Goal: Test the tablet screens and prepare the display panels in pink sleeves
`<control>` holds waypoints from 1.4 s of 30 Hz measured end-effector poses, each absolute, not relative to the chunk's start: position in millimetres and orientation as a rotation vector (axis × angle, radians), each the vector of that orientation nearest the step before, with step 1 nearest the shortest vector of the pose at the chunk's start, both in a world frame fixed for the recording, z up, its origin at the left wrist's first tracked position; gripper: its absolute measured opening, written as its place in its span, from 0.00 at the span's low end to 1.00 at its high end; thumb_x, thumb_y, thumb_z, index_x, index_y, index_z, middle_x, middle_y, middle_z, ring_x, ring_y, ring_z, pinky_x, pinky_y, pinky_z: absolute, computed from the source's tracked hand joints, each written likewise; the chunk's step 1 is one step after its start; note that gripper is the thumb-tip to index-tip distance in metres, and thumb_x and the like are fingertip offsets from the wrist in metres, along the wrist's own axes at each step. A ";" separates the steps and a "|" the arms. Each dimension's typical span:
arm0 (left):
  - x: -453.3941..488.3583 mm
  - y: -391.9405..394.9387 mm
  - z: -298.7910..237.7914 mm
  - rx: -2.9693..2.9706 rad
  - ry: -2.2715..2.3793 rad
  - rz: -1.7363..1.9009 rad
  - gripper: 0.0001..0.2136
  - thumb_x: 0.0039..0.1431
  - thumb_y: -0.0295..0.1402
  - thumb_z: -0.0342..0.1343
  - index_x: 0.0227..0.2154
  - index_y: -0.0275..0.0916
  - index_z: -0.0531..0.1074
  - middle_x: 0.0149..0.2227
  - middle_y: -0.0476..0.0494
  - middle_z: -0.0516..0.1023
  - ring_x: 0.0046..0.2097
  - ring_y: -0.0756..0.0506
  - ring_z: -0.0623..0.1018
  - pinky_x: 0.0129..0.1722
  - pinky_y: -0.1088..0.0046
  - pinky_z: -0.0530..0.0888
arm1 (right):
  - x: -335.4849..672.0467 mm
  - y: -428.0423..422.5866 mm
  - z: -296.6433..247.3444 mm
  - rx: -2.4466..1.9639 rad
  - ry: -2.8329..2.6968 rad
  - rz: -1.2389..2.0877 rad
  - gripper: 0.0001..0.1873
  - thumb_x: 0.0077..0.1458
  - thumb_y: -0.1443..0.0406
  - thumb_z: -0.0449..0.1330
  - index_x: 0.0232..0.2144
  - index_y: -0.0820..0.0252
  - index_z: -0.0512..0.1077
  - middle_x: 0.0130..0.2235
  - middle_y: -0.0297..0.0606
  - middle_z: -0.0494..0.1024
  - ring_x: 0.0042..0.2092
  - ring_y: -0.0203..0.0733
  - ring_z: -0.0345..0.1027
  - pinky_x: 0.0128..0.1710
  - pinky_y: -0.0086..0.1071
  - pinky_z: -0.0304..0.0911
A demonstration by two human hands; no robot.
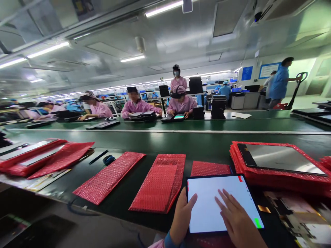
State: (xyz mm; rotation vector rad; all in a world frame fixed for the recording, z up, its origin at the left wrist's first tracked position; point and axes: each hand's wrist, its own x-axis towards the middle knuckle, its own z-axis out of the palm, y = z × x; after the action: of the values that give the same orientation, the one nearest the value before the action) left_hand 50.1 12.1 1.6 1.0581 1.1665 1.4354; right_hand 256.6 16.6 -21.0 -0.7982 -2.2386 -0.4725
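I have the right hand over the screen, its fingers loosely spread and aimed at about 11 o'clock; whether they touch the glass I can't tell. My left hand grips the left edge at 9, thumb laid over the front and pointing near 1; most of its other fingers are hidden from me.

Between them is the tablet, at the near side of the bench. Its long axis runs from 9 to 3, the 3 o'clock end a touch higher in my view. The lit screen faces up toward my camera, with a red patch at its 1 o'clock corner and a green patch at 4.

Taking the tablet as my clock's centre, a gold piece sits just beside it at 3. At 11, a red sleeve is partly covered by it. Two more sleeves lie between 9 and 10, slanting toward 1. Between 1 and 2, a panel tops a stack of red wrap. Farther out, at 11, I see a seated co-worker across the bench.
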 end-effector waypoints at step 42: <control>33.4 -0.9 37.3 0.748 1.208 1.506 0.38 0.34 0.53 0.71 0.50 0.42 0.71 0.53 0.42 0.78 0.61 0.32 0.70 0.62 0.54 0.68 | 347.5 -11.9 5.4 -0.917 -1.368 1.459 0.25 0.57 0.49 0.65 0.49 0.58 0.75 0.49 0.43 0.78 0.50 0.56 0.72 0.50 0.42 0.71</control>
State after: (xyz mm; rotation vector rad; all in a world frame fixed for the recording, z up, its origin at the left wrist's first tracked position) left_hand 33.4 -0.9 37.3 0.7482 1.2079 1.5061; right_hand 347.5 -11.9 5.4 -0.9171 -1.3683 1.4586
